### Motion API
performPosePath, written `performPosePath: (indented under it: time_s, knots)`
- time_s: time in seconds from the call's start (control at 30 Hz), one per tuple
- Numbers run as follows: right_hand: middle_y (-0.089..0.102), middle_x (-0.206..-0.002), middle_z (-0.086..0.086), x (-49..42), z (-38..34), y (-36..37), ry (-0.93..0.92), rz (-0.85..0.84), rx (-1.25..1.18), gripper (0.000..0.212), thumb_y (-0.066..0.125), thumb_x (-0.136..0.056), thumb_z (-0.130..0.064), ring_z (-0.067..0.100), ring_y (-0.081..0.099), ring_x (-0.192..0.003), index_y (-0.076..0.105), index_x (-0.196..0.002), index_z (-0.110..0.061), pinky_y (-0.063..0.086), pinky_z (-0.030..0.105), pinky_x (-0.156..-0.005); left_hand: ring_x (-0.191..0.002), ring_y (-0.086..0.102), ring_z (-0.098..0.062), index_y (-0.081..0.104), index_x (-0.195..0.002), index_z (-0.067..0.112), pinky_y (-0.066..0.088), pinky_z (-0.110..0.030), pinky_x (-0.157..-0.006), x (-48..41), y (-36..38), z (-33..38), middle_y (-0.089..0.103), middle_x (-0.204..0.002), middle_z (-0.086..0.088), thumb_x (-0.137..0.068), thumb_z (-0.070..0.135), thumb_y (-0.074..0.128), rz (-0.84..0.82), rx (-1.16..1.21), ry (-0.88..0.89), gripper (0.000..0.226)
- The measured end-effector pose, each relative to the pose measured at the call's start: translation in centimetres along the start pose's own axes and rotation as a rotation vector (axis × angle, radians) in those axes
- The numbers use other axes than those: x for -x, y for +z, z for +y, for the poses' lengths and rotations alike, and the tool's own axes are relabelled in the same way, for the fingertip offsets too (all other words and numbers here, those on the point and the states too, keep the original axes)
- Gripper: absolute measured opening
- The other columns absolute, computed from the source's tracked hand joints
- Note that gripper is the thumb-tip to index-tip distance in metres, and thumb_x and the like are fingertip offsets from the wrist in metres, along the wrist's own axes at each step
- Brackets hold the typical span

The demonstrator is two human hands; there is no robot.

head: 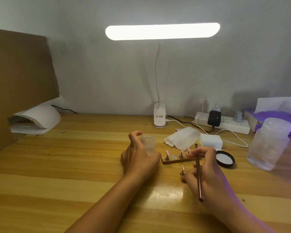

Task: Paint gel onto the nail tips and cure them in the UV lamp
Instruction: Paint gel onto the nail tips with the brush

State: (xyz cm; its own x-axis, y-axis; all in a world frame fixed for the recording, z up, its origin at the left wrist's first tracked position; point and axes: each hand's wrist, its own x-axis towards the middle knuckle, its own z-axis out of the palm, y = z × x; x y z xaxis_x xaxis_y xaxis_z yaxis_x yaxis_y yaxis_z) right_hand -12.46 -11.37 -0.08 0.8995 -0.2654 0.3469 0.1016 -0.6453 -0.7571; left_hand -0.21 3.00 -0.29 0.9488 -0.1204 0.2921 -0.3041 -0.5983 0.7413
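Brown slim brush (198, 175) in right hand (210, 179), left hand (138, 158) gripping clear jar (149, 145)

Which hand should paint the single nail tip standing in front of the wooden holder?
Right. The right hand holds the brush and lies right beside that nail tip; the left hand is farther off and wrapped round the clear cup.

Lit desk lamp (162, 31) — power strip (225, 125) beside its base, cardboard (20, 68) far left.
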Motion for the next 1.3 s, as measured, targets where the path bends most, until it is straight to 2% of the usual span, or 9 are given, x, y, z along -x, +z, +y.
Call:
performPosePath:
  time_s: [0.17,0.27,0.47,0.6,0.8,0.87,0.97,1.13,1.3]
  knots:
    - [0.045,-0.107,-0.028,-0.3,0.4,0.2,-0.029,0.007,-0.001,0.058,0.065,-0.084,-0.009,0.008,0.068,-0.081,0.027,-0.110,-0.044,0.057,0.040,-0.079,-0.109,0.054,-0.019,0.020,-0.126,0.032,0.040,-0.040,-0.102,0.2,-0.1,-0.1,0.053,-0.124,0.004,-0.084,0.027,0.069,0.033,0.047,0.035,0.065]
    - [0.048,-0.108,-0.019,-0.3,0.7,0.3,-0.039,0.010,0.001,0.058,0.066,-0.084,-0.009,0.006,0.068,-0.086,0.027,-0.109,-0.043,0.057,0.037,-0.081,-0.108,0.055,-0.019,0.024,-0.126,0.030,0.049,-0.046,-0.095,0.5,-0.3,0.5,0.050,-0.118,0.004,-0.082,0.026,0.075,0.089,0.170,0.086,0.067]
    - [0.058,-0.099,-0.021,-0.2,-0.2,0.0,-0.152,0.225,-0.065,0.024,0.058,-0.088,-0.035,-0.002,0.062,-0.093,0.043,-0.106,-0.039,0.050,0.016,-0.072,-0.098,0.054,-0.013,0.036,-0.122,0.023,0.051,-0.037,-0.086,1.9,-0.2,1.8,0.051,-0.109,0.007,-0.074,0.035,0.081,0.268,0.095,0.479,0.067]
    - [0.060,-0.102,-0.025,0.1,-1.0,0.0,-0.210,0.323,-0.029,0.019,0.048,-0.098,-0.029,-0.002,0.058,-0.100,0.052,-0.109,-0.043,0.050,0.026,-0.081,-0.090,0.052,-0.012,0.035,-0.116,0.021,0.050,-0.032,-0.076,2.6,0.2,1.9,0.054,-0.105,0.001,-0.075,0.045,0.072,0.252,-0.009,0.649,0.060]
    - [0.060,-0.095,-0.022,0.8,-1.9,-0.5,-0.364,0.408,-0.038,0.027,0.038,-0.093,-0.036,0.007,0.058,-0.098,0.058,-0.111,-0.037,0.043,0.031,-0.078,-0.088,0.049,-0.009,0.035,-0.116,0.021,0.047,-0.023,-0.073,2.4,0.2,1.6,0.052,-0.104,0.003,-0.075,0.047,0.072,0.248,-0.024,0.664,0.061]
    - [0.058,-0.090,-0.019,1.0,-2.0,-0.3,-0.385,0.418,-0.035,0.019,0.040,-0.090,-0.036,0.012,0.058,-0.091,0.049,-0.106,-0.039,0.045,0.034,-0.073,-0.086,0.049,-0.009,0.037,-0.115,0.020,0.044,-0.019,-0.072,2.5,0.3,1.7,0.052,-0.103,0.002,-0.075,0.049,0.069,0.251,-0.029,0.700,0.059]
    - [0.057,-0.085,-0.014,1.1,-2.0,0.2,-0.407,0.412,-0.024,0.017,0.047,-0.084,-0.035,0.019,0.058,-0.084,0.040,-0.097,-0.040,0.049,0.042,-0.066,-0.086,0.052,-0.013,0.035,-0.113,0.020,0.049,-0.028,-0.072,2.7,0.3,1.8,0.055,-0.102,-0.001,-0.072,0.045,0.075,0.240,-0.030,0.743,0.062]
    - [0.054,-0.084,-0.025,0.5,-1.7,0.3,-0.449,0.386,0.083,0.020,0.057,-0.085,-0.037,0.000,0.055,-0.083,0.058,-0.094,-0.019,0.054,0.041,-0.063,-0.092,0.055,-0.018,0.035,-0.113,0.018,0.050,-0.035,-0.076,2.8,0.3,2.1,0.056,-0.107,-0.005,-0.074,0.045,0.069,0.227,-0.019,0.813,0.059]
    - [0.058,-0.079,-0.022,0.3,-1.4,0.2,-0.424,0.370,0.122,0.015,0.067,-0.079,-0.025,0.003,0.057,-0.076,0.063,-0.091,-0.016,0.054,0.045,-0.063,-0.094,0.055,-0.018,0.035,-0.112,0.016,0.049,-0.032,-0.079,2.8,0.4,2.2,0.058,-0.107,-0.007,-0.075,0.044,0.067,0.214,-0.029,0.850,0.057]
